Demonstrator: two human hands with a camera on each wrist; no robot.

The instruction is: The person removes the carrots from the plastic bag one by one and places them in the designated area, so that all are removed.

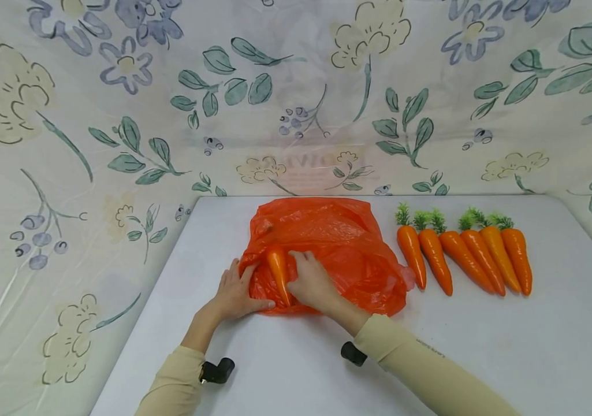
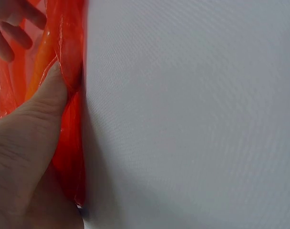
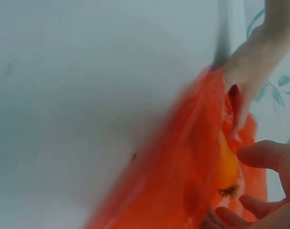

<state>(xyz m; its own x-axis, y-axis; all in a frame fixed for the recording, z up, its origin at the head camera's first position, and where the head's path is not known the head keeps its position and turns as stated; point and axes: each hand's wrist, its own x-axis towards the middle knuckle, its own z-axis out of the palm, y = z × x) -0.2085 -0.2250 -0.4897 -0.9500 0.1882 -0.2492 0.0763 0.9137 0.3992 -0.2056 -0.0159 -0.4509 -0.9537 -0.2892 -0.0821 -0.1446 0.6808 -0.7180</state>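
Observation:
A red plastic bag point(image 1: 327, 225) lies crumpled on the white table. At its left part, a single orange carrot point(image 1: 278, 271) shows in the opening, wide end away from me. My left hand point(image 1: 235, 293) spreads along the bag's left edge, thumb extended at the near rim. In the left wrist view, red film overlaps that thumb point(image 2: 52, 88). Just right of the carrot is my right hand point(image 1: 312, 281), fingers apart and not closed round it. The right wrist view shows its thumb point(image 3: 264, 155) beside the carrot's wide end point(image 3: 227, 167), where a dark green tuft shows.
Several orange carrots with leafy green tops point(image 1: 475, 260) lie side by side right of the bag, tips toward me. A flower-patterned sheet point(image 1: 296, 115) rises behind the table point(image 1: 296, 370) and along its sides. Black wrist cameras point(image 1: 218, 370) sit at both sleeves.

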